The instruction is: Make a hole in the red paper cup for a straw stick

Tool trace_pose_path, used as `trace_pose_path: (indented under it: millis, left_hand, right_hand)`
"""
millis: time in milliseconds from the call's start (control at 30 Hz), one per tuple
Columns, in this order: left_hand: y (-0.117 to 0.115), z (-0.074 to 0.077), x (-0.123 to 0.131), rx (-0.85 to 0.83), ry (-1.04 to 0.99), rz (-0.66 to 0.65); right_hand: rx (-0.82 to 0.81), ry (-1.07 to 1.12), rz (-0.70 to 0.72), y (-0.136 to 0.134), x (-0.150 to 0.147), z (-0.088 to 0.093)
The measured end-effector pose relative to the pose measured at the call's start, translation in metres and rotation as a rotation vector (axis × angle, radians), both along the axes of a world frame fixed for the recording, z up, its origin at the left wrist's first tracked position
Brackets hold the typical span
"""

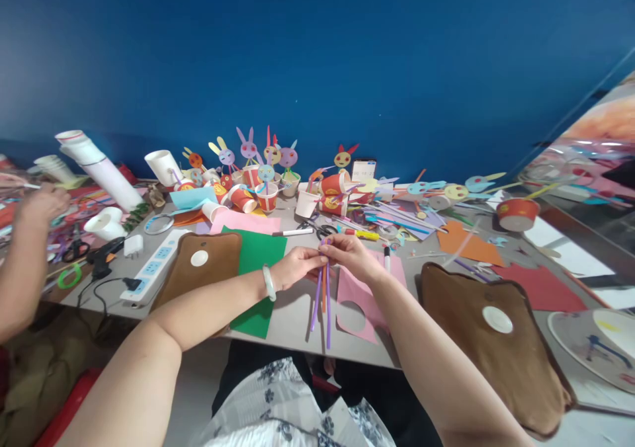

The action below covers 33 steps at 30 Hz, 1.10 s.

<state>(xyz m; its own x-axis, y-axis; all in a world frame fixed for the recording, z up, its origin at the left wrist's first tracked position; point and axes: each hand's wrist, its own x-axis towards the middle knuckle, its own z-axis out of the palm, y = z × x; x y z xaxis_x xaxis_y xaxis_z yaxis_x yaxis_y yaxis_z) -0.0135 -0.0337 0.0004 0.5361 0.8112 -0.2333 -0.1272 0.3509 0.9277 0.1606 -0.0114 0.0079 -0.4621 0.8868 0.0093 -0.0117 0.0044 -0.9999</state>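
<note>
My left hand (295,266) and my right hand (350,256) meet above the table's front edge. Both pinch the top of a small bunch of straws (323,298), purple and orange, that hangs down from the fingers. A light bangle sits on my left wrist. Under the hands lie a pink paper sheet (358,298) with a round hole cut out and a green paper sheet (256,262). A marker pen (292,233) and black scissors (317,227) lie just beyond the hands.
Paper-cup rabbits (266,186) with coloured ears crowd the table's back. Two brown cushions (501,338) (198,265) flank me. A white power strip (151,265), a glue gun (102,258) and stacked white cups (96,166) lie left, where another person's arm (24,255) works. Orange and red paper (469,242) lie right.
</note>
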Motion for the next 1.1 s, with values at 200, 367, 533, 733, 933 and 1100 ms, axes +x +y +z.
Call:
trace_pose_path:
  millis: [200, 367, 533, 733, 933, 1100]
  left_hand:
    - [0.005, -0.010, -0.002, -0.007, -0.007, 0.020]
    - [0.001, -0.008, -0.004, 0.029, -0.043, 0.011]
    - [-0.003, -0.004, -0.005, 0.042, -0.059, 0.009]
    - [-0.003, -0.004, -0.005, 0.012, -0.074, 0.000]
    - [-0.005, -0.006, -0.003, 0.006, -0.103, 0.045]
    - [-0.002, -0.007, -0.003, 0.012, -0.116, 0.064]
  right_hand:
    - [0.069, -0.024, -0.045, 0.000, -0.005, -0.007]
    - [0.043, -0.046, -0.021, -0.003, -0.004, -0.005]
    - [-0.013, -0.043, -0.019, -0.003, -0.001, -0.003]
    - [-0.034, -0.048, -0.022, -0.002, 0.002, -0.003]
    - [0.050, -0.087, -0.039, -0.002, -0.002, -0.004]
    - [0.075, -0.099, -0.104, -0.001, -0.004, -0.011]
